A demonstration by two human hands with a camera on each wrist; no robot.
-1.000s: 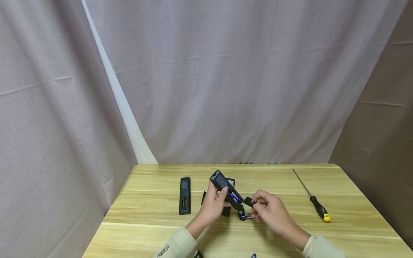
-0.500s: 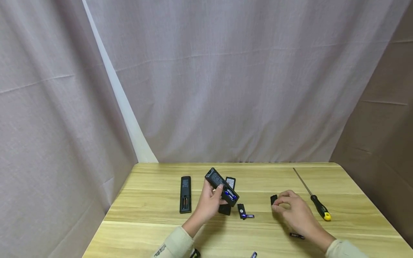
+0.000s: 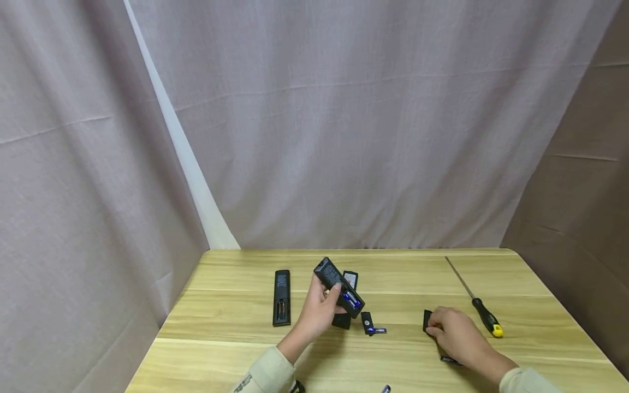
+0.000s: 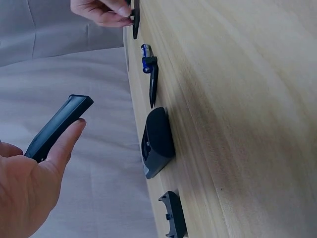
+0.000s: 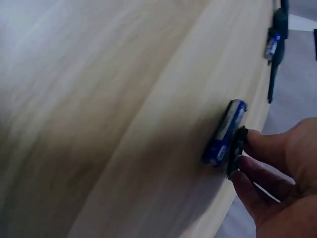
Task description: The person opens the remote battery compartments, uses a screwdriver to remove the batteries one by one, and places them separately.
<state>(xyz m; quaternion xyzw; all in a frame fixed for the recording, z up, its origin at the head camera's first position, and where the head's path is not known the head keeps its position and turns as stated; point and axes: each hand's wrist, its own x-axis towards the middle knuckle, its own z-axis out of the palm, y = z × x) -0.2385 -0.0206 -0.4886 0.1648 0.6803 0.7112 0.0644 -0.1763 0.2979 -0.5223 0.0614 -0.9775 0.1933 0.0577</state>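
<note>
My left hand (image 3: 316,308) grips a black remote control (image 3: 326,272), tilted above the table with its back up. Blue batteries (image 3: 351,299) show in its uncovered compartment. My right hand (image 3: 459,338) pinches a small black battery cover (image 3: 427,321) low over the right part of the table. Beside that cover, in the right wrist view, lies a blue battery (image 5: 224,133). Between the hands, another small black cover (image 3: 366,319) has a blue battery (image 3: 378,331) across its lower end. Partly hidden behind the held remote lies a black device with a white label (image 3: 350,278).
Another black remote (image 3: 282,289) lies at the left, its compartment uncovered with batteries inside. A screwdriver (image 3: 484,315) with a black and yellow handle lies at the right. One battery (image 3: 386,389) shows at the bottom edge. A black clipped piece (image 4: 174,214) lies near the left wrist.
My right hand has carried the small cover rightward from beside the held remote, then slightly nearer and lower. The left hand has shifted slightly left with the remote.
</note>
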